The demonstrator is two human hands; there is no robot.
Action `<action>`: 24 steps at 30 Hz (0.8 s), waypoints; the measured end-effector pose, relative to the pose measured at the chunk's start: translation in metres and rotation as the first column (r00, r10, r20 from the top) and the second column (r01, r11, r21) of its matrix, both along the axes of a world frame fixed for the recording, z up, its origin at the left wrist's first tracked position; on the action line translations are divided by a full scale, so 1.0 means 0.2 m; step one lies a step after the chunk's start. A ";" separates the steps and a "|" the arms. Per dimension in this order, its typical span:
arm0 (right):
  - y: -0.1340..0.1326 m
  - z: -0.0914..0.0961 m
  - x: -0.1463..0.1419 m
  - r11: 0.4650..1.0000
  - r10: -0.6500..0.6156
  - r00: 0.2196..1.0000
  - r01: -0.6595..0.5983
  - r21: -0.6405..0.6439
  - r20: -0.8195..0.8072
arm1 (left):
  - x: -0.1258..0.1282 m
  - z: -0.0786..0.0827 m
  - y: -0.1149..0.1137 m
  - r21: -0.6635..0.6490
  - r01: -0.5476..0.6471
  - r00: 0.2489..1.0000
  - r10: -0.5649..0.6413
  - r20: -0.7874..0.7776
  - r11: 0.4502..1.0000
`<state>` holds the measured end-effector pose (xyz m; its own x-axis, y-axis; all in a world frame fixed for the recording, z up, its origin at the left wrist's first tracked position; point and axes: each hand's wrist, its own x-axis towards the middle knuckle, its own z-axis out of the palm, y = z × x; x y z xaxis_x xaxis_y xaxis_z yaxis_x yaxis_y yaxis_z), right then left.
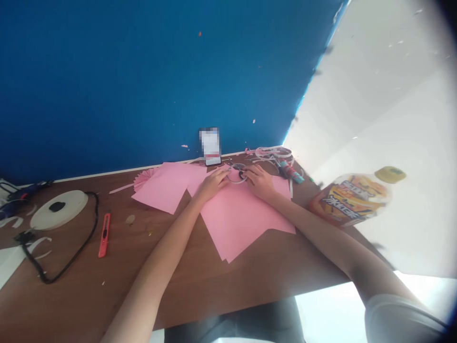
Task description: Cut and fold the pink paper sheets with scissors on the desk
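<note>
Both hands meet over pink paper sheets [235,219] near the back of the table. My left hand [214,183] has its fingers closed on the left side of a thin, pale grey ring [233,180]. From the other side, my right hand [260,180] pinches the same ring. A small black piece [242,175] shows within the ring by the right fingertips; what it is, I cannot make out. Pleated pink paper [144,177] lies to the left, partly beside another flat pink sheet [166,188]. A phone [210,145] leans upright against the wall behind the hands.
On the left lie a red utility knife [104,236], a round cream-coloured disc [73,209] and a black cable [80,250]. At right stands a large drink bottle [352,197] with a yellow cap. White strip loops [273,152] and a blue-red tube [292,172] sit at the back right.
</note>
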<state>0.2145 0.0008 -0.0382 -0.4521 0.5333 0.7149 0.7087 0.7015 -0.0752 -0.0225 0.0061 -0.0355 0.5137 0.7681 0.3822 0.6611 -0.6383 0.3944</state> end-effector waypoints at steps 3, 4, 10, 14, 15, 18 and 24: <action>0.00 0.00 0.00 1.000 -0.023 1.000 0.023 -0.019 0.005 | 0.01 0.01 -0.01 0.014 0.001 1.000 -0.001 0.007 1.000; 0.00 0.00 0.00 0.999 -0.034 0.999 0.034 -0.029 0.002 | 0.01 0.02 -0.01 0.019 -0.006 1.000 0.005 0.012 1.000; 0.01 -0.01 0.01 0.995 -0.051 0.999 0.052 -0.082 0.014 | 0.02 0.06 -0.05 0.002 -0.038 0.999 0.037 0.038 0.999; 0.00 0.00 0.00 0.993 -0.065 0.997 0.068 -0.099 0.030 | 0.02 0.06 -0.05 -0.006 -0.057 0.997 0.057 0.057 0.998; 0.00 0.01 0.00 0.992 -0.073 0.997 0.077 -0.104 0.034 | 0.02 0.06 -0.05 -0.004 -0.058 0.996 0.058 0.061 0.998; 0.00 0.01 0.00 0.988 -0.095 0.994 0.100 -0.120 0.052 | 0.03 0.06 -0.05 -0.001 -0.048 0.996 0.048 0.074 0.999; 0.01 0.01 0.00 0.982 -0.135 0.990 0.140 -0.123 0.047 | 0.03 0.05 -0.05 0.008 -0.045 0.997 0.045 0.069 0.999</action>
<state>0.2142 0.0021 -0.0363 -0.3936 0.6768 0.6221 0.8019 0.5837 -0.1276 -0.0171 -0.0043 -0.0245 0.4512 0.7861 0.4225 0.6609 -0.6125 0.4337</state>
